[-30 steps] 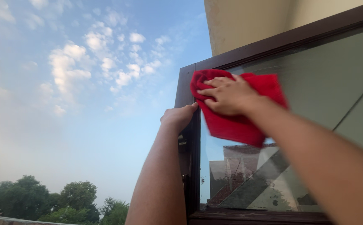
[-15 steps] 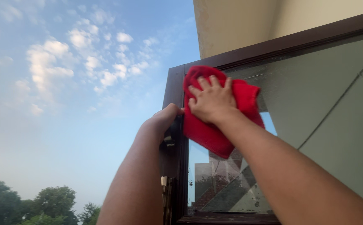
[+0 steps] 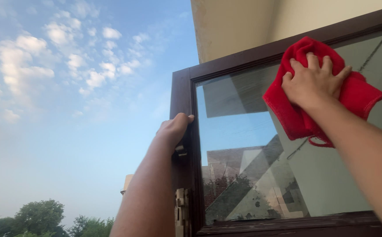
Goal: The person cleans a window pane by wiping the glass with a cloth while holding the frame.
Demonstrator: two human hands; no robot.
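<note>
Cloth (image 3: 358, 94) — red and bunched up — sits high on the glass (image 3: 243, 145), near the top rail of the window frame (image 3: 181, 92). The right hand (image 3: 312, 81) lies flat on top of it, fingers spread, pressing it onto the pane. So the cloth is pinned under the palm, not pinched in a fist. A loose corner hangs down below the wrist.

The left hand (image 3: 173, 129) is well apart from the cloth, over on the frame's outer edge. It is curled round that edge, about halfway up the part we can see, just above a metal hinge (image 3: 182, 210).

The key thing is where the cloth lies from each hand. It is right under the right hand, and far off to the right of the left hand. Only 1 hand is near it. Most of the pane stretches down and to the left of the cloth, toward the frame edge that the left hand grips. The pane's long side runs left to right along the top rail.

Sky and clouds fill the left of the view, with trees (image 3: 37, 217) low down — the glass shows buildings mirrored in it.
</note>
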